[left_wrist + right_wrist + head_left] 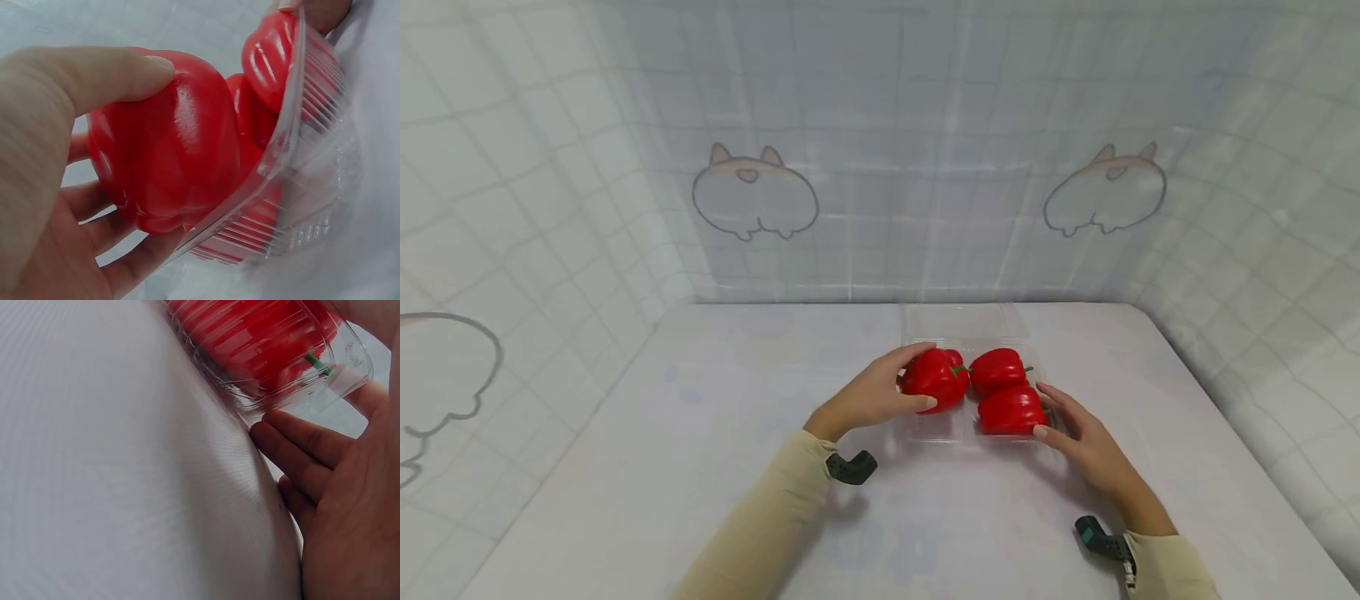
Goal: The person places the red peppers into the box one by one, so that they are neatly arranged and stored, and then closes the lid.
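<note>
My left hand (pixel 880 392) holds a glossy red bell pepper (pixel 934 382) at the left part of a clear plastic clamshell container (pixel 936 430). In the left wrist view its thumb presses the side of the pepper (pixel 178 140), with the fingers curled beneath. More red peppers lie in the container; two of them, one behind the other (pixel 1011 410), sit in its right part. My right hand (pixel 1093 450) grips the container's right end, thumb at the near corner. In the right wrist view a green stem (pixel 317 364) shows through the ribbed wall.
The container's clear lid (pixel 958 322) lies folded back on the far side. All this stands on a pale cloth-covered table (pixel 700 467). Grid-patterned curtains (pixel 925 167) enclose the back and both sides. A dark wrist device (pixel 852 468) sits on each forearm.
</note>
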Motion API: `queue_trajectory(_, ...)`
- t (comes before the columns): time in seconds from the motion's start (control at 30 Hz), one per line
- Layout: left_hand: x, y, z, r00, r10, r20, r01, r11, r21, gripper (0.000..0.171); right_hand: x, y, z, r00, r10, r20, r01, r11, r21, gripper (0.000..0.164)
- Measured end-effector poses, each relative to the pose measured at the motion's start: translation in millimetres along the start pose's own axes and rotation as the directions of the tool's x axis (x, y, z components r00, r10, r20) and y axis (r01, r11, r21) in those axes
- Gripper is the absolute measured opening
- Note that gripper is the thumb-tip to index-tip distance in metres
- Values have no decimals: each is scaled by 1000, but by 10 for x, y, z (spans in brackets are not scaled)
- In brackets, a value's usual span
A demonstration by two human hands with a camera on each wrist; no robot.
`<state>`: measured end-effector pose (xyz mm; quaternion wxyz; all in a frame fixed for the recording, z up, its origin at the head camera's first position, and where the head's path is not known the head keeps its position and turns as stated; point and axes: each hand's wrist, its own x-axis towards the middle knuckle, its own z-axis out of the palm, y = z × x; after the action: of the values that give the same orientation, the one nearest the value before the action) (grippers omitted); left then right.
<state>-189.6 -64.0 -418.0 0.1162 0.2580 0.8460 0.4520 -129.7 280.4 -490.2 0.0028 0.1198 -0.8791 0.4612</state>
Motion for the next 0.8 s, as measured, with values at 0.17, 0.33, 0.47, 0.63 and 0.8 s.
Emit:
queue_trajectory(0.17, -20, 27, 20, 1000, 16, -12, -16, 1000, -9, 76, 3, -5, -7, 1000, -8, 3, 8, 1000, 5, 76)
queue_trajectory(0.33, -33, 30, 64, 1000, 18, 8, -18, 1000, 2, 77, -5, -4, -8, 1000, -7, 3, 7, 1000, 4, 75)
queue_trajectory(0.47, -28, 32, 98, 999, 45, 24, -47, 998, 45, 79, -6, 3, -6, 1000, -15, -2, 15, 1000, -2, 74)
queue_trajectory(0.63, -25, 32, 115, 997, 60, 39, -63, 994, 84, 81, -3, 5, -1, 1000, -16, -4, 16, 1000, -1, 75)
queue_trajectory(0.8, -31, 14, 128, 995, 76, 67, -84, 988, 128, 81, -3, -2, 4, 1000, -14, -2, 14, 1000, 13, 75)
